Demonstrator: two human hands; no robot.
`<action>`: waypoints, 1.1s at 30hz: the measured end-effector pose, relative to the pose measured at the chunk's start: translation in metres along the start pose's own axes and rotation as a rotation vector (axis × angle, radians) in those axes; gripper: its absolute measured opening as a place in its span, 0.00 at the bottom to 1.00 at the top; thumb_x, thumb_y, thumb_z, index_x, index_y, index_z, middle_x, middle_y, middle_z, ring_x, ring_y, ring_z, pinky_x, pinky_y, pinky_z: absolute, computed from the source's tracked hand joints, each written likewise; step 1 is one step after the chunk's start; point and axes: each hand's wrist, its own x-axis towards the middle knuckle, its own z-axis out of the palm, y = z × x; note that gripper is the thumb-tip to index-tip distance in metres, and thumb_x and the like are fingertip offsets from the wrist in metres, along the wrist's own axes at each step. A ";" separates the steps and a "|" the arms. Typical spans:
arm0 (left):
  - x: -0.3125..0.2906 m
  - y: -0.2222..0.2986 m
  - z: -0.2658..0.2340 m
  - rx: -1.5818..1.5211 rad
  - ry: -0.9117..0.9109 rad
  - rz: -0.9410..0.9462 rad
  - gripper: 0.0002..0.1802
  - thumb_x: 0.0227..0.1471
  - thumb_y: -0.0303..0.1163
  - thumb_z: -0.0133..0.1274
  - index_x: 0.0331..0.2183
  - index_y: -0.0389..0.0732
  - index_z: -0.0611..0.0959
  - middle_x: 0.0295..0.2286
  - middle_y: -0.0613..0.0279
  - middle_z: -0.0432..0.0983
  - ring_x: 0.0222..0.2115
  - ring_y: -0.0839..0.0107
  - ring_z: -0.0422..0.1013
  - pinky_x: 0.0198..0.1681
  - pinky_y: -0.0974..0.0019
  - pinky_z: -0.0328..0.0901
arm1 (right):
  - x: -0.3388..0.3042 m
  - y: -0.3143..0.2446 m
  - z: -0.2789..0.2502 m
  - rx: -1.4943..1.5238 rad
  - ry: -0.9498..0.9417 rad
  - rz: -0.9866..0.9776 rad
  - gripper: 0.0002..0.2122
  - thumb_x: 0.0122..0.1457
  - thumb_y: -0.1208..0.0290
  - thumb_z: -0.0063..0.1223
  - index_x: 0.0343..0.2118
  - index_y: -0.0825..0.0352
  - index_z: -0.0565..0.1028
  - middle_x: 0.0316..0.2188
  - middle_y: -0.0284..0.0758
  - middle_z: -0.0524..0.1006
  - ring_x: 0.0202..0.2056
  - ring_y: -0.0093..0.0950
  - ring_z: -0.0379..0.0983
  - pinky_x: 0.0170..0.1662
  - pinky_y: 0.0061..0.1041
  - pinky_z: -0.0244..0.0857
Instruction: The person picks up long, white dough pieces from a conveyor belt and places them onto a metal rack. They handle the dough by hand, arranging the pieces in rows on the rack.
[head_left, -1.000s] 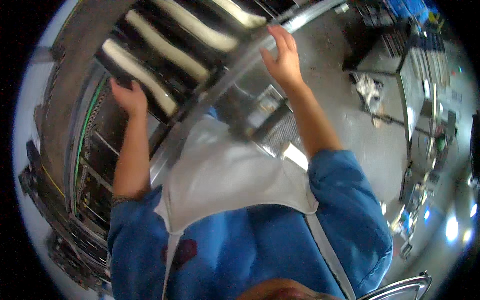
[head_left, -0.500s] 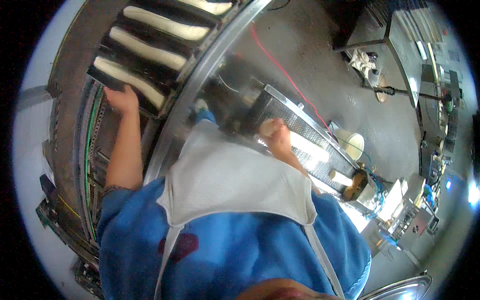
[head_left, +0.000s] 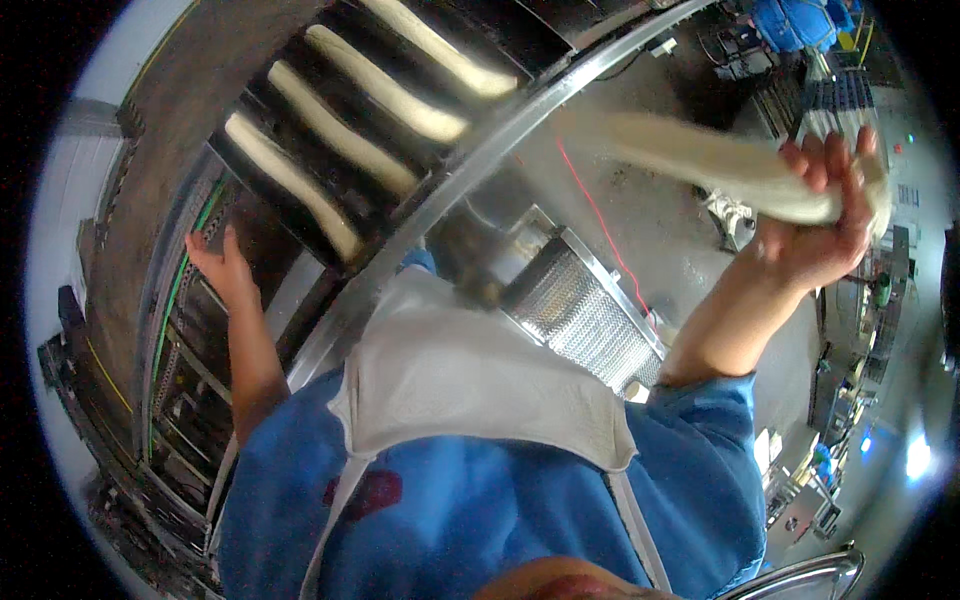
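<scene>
Raised at the right, my right hand [head_left: 825, 215] is closed round one end of a long pale dough strip [head_left: 715, 160]. The strip stretches leftward above the floor, its far end smeared by motion. My left hand [head_left: 225, 265] is held with fingers spread over the conveyor frame, just off the near end of a dark baking tray [head_left: 318, 158], holding nothing. Several long dough strips [head_left: 290, 185] lie side by side in the tray, slanting the same way.
A metal rail [head_left: 520, 130] curves past the tray. To its right stands a silver mesh conveyor belt [head_left: 590, 310], with a small dough piece [head_left: 636, 392] at its near end. A red cord [head_left: 600, 215] crosses the floor. A person in blue [head_left: 795, 22] is at the far right.
My right hand has lifted a dough strip off the mesh belt and swung it up to the right. My left hand has come away from the tray, which now sits farther right and lower in view.
</scene>
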 end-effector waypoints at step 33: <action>-0.002 0.010 -0.046 0.227 0.141 0.130 0.40 0.48 0.24 0.55 0.58 0.34 0.53 0.56 0.48 0.49 0.58 0.61 0.49 0.60 0.62 0.43 | -0.064 0.404 0.096 -1.148 -0.818 0.701 0.34 0.47 0.38 0.51 0.38 0.73 0.75 0.38 0.54 0.75 0.42 0.47 0.73 0.47 0.38 0.66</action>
